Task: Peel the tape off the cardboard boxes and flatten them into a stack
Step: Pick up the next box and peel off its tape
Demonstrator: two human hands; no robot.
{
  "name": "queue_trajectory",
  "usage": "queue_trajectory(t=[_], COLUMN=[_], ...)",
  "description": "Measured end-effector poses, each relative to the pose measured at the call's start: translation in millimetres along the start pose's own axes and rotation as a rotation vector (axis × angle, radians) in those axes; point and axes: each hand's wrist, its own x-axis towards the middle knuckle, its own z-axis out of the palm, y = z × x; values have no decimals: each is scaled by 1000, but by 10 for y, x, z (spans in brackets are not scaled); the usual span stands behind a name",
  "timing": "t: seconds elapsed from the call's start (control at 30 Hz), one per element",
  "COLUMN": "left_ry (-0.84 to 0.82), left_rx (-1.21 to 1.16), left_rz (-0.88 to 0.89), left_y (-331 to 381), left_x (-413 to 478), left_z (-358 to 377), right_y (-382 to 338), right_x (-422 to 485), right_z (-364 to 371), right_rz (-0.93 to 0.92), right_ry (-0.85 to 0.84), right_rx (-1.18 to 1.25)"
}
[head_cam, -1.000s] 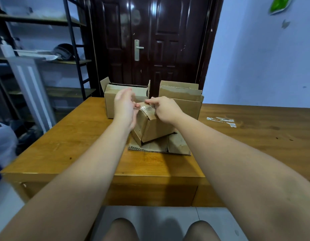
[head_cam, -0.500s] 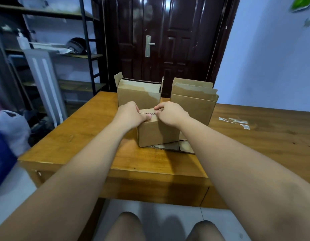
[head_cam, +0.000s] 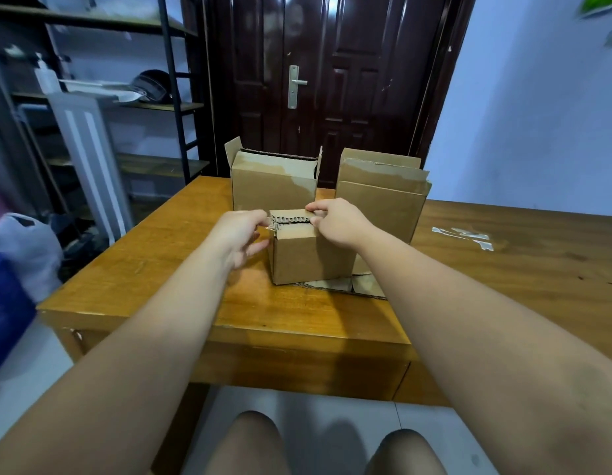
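The small cardboard box (head_cam: 309, 255) stands upright near the front of the wooden table (head_cam: 181, 269), resting partly on a flattened cardboard sheet (head_cam: 352, 286) that appears to be the start of the stack. The left hand (head_cam: 241, 234) is at the box's upper left corner; its thumb and forefinger are pinched on what looks like a loose end of clear tape (head_cam: 269, 229), while the remaining fingers curl loosely. The right hand (head_cam: 339, 222) grips the top flaps (head_cam: 291, 216) at the right side, fingers closed over the corrugated edge, thumb beneath. This grip apparently steadies the box and holds the flaps so that the tape can be pulled sideways without dragging the box.

Two larger boxes wait behind: the open box (head_cam: 273, 186) to the left, flaps raised, and the tall box (head_cam: 383, 197) to the right, just beside the right hand. Strips of removed tape (head_cam: 464, 234) lie on the table, well apart to the right.
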Motion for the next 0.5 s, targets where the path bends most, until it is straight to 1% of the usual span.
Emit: queue_trajectory(t=[0.07, 0.17, 0.3, 0.4, 0.5], left_ry=[29, 82, 124, 157, 203], left_rx=[-27, 34, 24, 73, 51], left_rz=[47, 143, 157, 216, 249], left_y=[-35, -60, -146, -195, -232], left_x=[3, 17, 46, 41, 37], left_z=[27, 66, 55, 61, 72], right_y=[6, 36, 52, 70, 80], right_x=[1, -4, 8, 23, 26], right_z=[7, 9, 35, 42, 42], right_rz=[5, 15, 20, 20, 12], right_ry=[1, 5, 16, 13, 12], right_rx=[20, 47, 35, 48, 38])
